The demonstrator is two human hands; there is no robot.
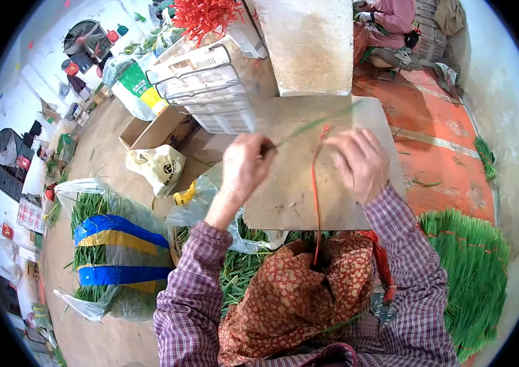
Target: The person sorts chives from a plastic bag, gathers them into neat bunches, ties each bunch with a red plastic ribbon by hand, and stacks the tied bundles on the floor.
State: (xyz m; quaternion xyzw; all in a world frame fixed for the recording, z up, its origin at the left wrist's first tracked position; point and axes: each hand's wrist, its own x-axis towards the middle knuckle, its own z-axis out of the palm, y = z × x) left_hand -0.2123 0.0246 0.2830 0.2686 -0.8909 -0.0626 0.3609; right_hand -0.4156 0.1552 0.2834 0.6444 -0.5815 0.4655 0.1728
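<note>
My left hand (248,164) is closed around the end of a thin green stalk (308,126). Blurred by motion, the stalk slants up and to the right over a tan board (271,205). My right hand (360,164) is over the board's right part, fingers curled and smeared; whether they grip anything is unclear. Close to its fingertips is the upper end of a red tie strip (315,183), which runs down over the board's near edge to the flowered cloth (296,287) on my lap.
Bundled green stalks (464,275) stand at right beside orange matting (440,153). Left are a plastic-wrapped green bundle (122,251) and a white bag (156,168). Stacked white crates (204,82) with red ties (204,15) and a pale block (305,46) stand behind; another person (391,21) sits top right.
</note>
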